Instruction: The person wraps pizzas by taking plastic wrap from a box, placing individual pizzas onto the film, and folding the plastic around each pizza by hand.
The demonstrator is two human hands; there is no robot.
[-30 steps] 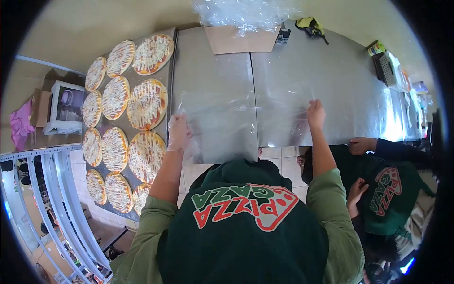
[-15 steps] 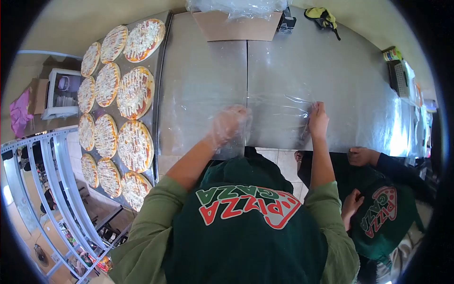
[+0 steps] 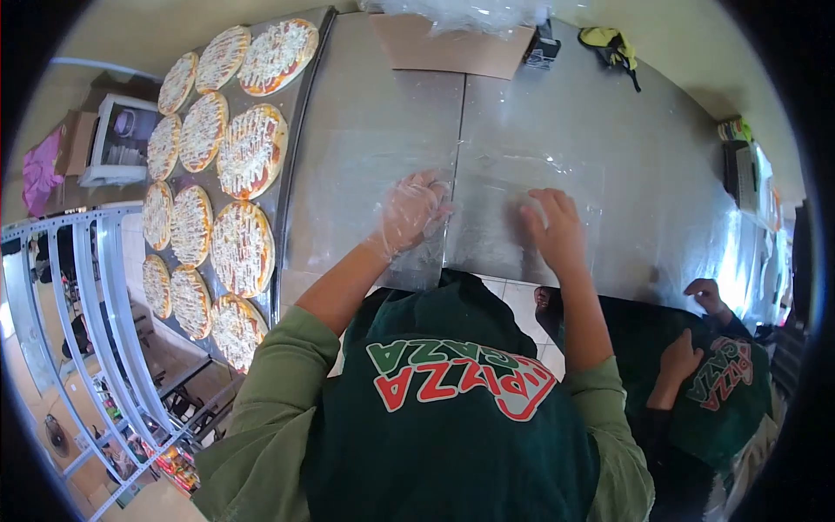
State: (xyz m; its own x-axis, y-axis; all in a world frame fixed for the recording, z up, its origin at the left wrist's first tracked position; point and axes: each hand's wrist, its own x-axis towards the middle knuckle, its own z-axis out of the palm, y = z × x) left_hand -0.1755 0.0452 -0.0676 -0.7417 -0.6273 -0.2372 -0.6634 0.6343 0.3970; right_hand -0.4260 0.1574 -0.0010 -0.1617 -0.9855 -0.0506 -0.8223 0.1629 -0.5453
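Note:
A clear plastic film or bag (image 3: 570, 174) lies over the steel table in front of me, with shiny creases along its far part. My right hand (image 3: 557, 226) is on its near part, palm down and open, fingers and thumb apart. Clear, wrinkled plastic covers my left hand (image 3: 411, 211), like a thin glove. Its fingers are loosely bent with the thumb apart, beside the seam of the table, and nothing shows in them. More clear plastic (image 3: 422, 265) hangs near the table's front edge, below the left hand.
Topped pizzas (image 3: 239, 248) stand in rows on a surface to the left. A cardboard box (image 3: 452, 48) with plastic in it, a small black box (image 3: 543, 48) and a yellow-black item (image 3: 609, 43) lie at the back. A co-worker's hands (image 3: 678, 357) are at the right. A metal rack (image 3: 113, 287) stands left.
My right hand has let go of the plastic's edge and opened flat over it. The stretched plastic now lies down. My left hand has moved slightly up, and its fingers have loosened.

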